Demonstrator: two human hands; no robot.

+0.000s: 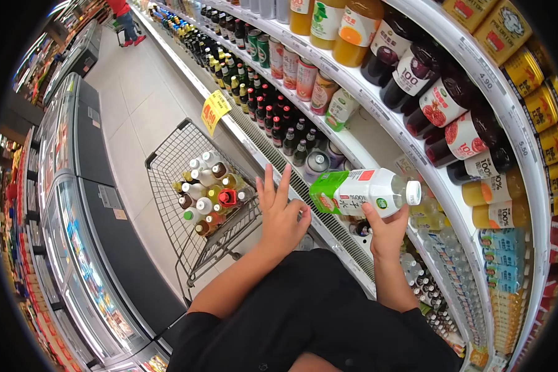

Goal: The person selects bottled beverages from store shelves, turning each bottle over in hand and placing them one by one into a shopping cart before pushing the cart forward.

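My right hand (387, 234) grips a drink bottle (358, 193) with a white cap and a green-and-white label. The bottle lies nearly sideways in front of the shelf, its cap to the right and its green end to the left. Left of it, my left hand (280, 217) is raised and holds nothing. Its thumb and index finger curve toward each other while the other fingers stretch out. Beyond that hand stands a wire shopping cart (167, 162) with several bottles (212, 189) of drinks grouped inside.
A curved shelf unit (409, 53) full of juice bottles, cans and beer bottles runs along my right. A yellow price tag (215, 109) sticks out from its lower edge. Chest freezers (84, 248) line the left side. Far down the tiled aisle (133, 87), a person in red (119, 7) stands.
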